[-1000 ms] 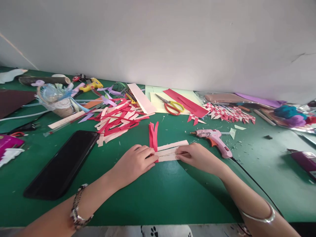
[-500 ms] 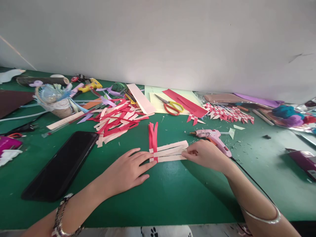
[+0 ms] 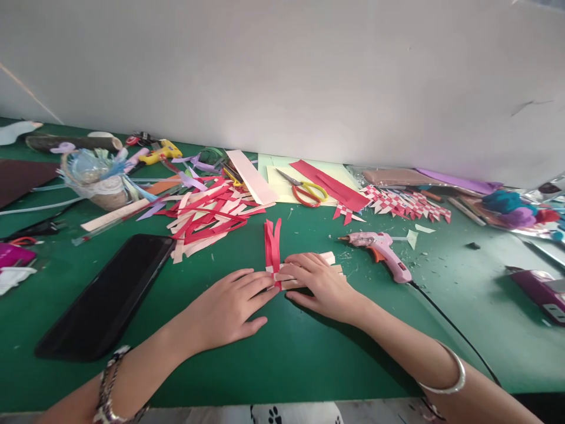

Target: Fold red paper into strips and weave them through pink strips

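Red paper strips (image 3: 272,244) stand up from a small red and pale pink weave in the middle, pointing toward the wall. Pale pink strips (image 3: 327,258) run from the weave to the right, partly hidden under my right hand (image 3: 320,285). That hand lies flat across them with its fingers spread, its fingertips at the woven corner. My left hand (image 3: 232,303) rests on the green table (image 3: 273,353), fingers apart, its fingertips on the left edge of the weave. The fingertips of both hands nearly meet there.
A black phone (image 3: 106,297) lies at the left. Behind it are a pile of cut strips (image 3: 207,218) and a basket (image 3: 99,182). Scissors (image 3: 304,191) rest on yellow paper, near woven pieces (image 3: 406,203). A pink glue gun (image 3: 382,250) with a cord lies right.
My right hand has moved left from the ends of the pale strips, let them go, and spread flat over them beside the weave. My left hand has stayed in place.
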Tool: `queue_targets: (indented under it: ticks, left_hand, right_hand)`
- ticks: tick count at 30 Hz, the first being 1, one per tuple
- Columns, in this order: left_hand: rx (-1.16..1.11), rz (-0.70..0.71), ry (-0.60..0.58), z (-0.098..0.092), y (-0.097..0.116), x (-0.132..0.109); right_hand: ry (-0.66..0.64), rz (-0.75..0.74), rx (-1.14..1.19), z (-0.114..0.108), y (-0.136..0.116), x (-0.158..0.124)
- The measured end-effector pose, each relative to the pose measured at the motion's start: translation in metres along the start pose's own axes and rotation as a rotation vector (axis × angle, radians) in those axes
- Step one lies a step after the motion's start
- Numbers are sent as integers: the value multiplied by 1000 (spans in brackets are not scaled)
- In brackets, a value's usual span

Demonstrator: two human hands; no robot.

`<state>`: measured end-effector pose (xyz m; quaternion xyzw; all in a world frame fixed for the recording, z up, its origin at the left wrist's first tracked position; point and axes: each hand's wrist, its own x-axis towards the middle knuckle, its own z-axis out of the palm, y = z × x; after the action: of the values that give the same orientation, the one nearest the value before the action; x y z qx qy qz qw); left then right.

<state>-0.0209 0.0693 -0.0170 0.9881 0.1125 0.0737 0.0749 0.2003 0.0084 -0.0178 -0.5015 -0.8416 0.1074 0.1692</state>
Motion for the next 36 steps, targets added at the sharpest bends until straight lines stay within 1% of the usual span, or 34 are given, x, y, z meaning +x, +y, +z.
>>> queue_targets:
  ticks: [3, 10, 17, 24, 27, 29, 32, 36]
  left_hand:
    - [4, 1, -2, 1, 0, -1]
    - [-37, -11, 29, 0, 0, 0]
    - [-36, -15, -2, -4, 0, 0]
    - [-43, -14, -16, -2, -2, 1]
    - [-34, -12, -19, -4, -2, 1]
    - [-31, -14, -21, -5, -3, 1]
    - [-24, -23, -45, -7, -2, 1]
    - [-20, -28, -60, -7, -2, 2]
  right_hand:
    - [5, 16, 34, 0, 0, 0]
    - [1, 24, 11, -1, 0, 0]
    - [3, 23, 28, 1, 1, -1]
    - [6, 72, -105, 0, 0, -3]
    - [-4, 88, -100, -1, -2, -4]
    - [-1, 118, -25, -1, -2, -4]
    - [22, 209, 103, -1, -2, -4]
    - [53, 302, 130, 2, 3, -3]
